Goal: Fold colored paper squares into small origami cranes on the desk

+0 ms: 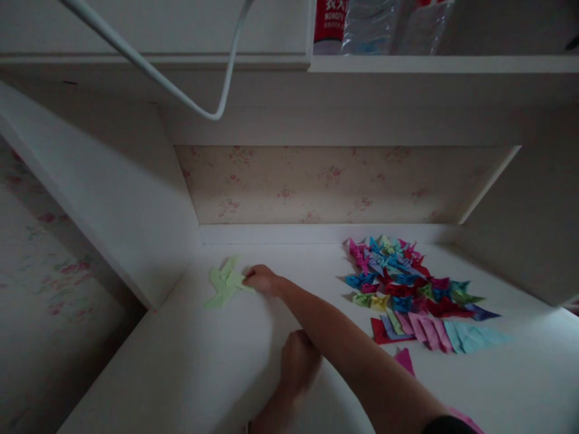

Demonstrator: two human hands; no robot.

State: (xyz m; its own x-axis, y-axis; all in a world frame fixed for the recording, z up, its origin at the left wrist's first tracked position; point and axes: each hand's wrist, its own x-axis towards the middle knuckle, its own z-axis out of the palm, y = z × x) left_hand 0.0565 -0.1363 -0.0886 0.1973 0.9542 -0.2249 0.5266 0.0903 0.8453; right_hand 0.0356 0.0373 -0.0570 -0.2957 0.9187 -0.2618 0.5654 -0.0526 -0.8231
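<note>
Pale green folded papers [224,282] lie in a small overlapping group on the left part of the white desk. My right hand [263,279] reaches across to them, its fingers pinched on the right edge of a green folded paper. Below the right forearm, my left hand [299,361] is curled closed just over the desk. Its fingertips are hidden, so whatever it may hold does not show.
To the right, colourful folded paper pieces [402,289] lie in a heap and rows, with a fanned row of folded strips [425,330] in front. Pink paper [404,360] shows beside my right forearm. A white cable [181,96] hangs overhead; plastic bottles [368,27] stand on the shelf.
</note>
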